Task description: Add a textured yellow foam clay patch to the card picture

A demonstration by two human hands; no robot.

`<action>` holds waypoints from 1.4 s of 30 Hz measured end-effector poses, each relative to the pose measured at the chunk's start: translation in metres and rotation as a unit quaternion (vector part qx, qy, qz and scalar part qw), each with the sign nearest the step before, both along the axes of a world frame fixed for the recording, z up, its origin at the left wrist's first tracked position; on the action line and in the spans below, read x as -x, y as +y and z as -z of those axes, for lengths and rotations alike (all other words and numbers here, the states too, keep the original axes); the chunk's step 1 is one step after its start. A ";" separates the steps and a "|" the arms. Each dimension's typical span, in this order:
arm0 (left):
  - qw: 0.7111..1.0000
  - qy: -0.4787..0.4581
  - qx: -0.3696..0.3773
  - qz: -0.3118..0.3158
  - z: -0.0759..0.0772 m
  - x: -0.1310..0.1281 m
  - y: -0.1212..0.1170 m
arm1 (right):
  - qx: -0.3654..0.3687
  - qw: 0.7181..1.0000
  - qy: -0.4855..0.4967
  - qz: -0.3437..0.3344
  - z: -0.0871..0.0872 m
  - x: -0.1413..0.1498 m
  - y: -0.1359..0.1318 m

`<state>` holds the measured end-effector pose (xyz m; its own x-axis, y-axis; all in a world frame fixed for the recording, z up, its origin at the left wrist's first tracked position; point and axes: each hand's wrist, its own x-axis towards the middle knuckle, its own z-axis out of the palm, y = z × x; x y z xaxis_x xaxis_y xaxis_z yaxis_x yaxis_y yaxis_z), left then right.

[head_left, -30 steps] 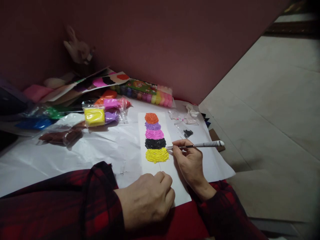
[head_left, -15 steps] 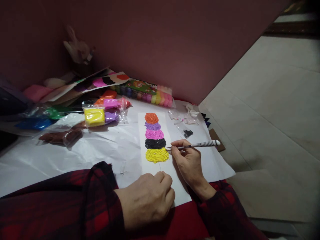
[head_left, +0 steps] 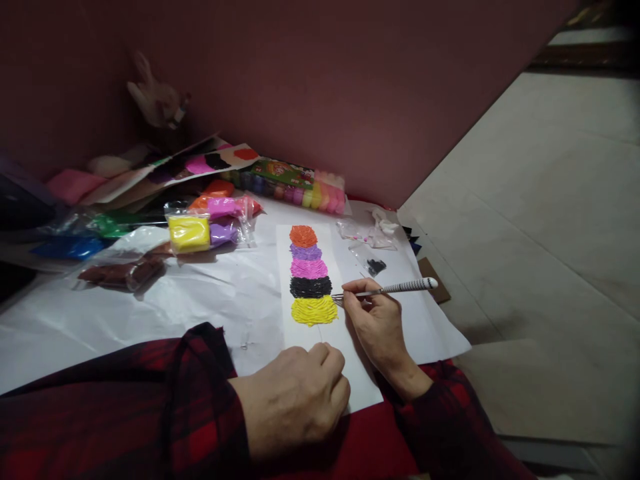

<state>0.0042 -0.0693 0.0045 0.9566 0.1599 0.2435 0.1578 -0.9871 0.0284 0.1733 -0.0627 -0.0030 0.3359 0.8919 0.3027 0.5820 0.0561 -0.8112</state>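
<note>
My right hand [head_left: 376, 323] pinches a fork [head_left: 400, 288] with a patterned handle and a white end. Its thin metal tines touch or hover at the right edge of a yellow clay patch [head_left: 314, 311], just under a black clay patch [head_left: 311, 287]. Above these, pink [head_left: 309, 268], purple [head_left: 306, 252] and orange clay patches [head_left: 303, 236] form a textured column on a white paper strip [head_left: 357, 383]. Closed over the strip's lower part, my left hand [head_left: 295, 397] has its fingertips curled together. A thin line runs up from them; whether they hold anything is unclear.
Bagged clay, including a yellow block [head_left: 189, 233] and a brown lump [head_left: 123, 272], lies at left. Behind are a clay box [head_left: 295, 185] and a sheet with coloured patches [head_left: 207, 164]. Small bags [head_left: 367, 259] lie right, near the table edge and a pink wall [head_left: 320, 87].
The fork's handle end has shifted slightly left and up, while its tines stay near the yellow patch's right edge. My left hand has not visibly moved.
</note>
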 end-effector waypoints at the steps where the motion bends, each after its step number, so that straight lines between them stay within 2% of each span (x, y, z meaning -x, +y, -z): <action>1: 1.000 0.002 0.000 0.000 0.000 0.000 0.000 | 0.004 1.000 0.004 0.000 0.000 0.000 0.000; 18: 1.000 0.009 -0.007 -0.001 0.002 0.000 -0.001 | 0.023 0.996 0.090 -0.014 0.006 -0.003 0.004; 29: 1.000 0.008 -0.002 0.005 0.000 0.000 0.001 | 0.042 0.982 0.184 -0.023 0.011 -0.009 0.007; 42: 1.000 0.013 -0.007 0.005 -0.001 0.001 0.000 | 0.035 0.959 0.281 0.009 -0.005 -0.007 0.008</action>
<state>0.0034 -0.0695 0.0055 0.9640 0.1477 0.2211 0.1490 -0.9888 0.0107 0.1800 -0.0543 0.0018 0.4433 0.8963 0.0087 0.0522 -0.0161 -0.9985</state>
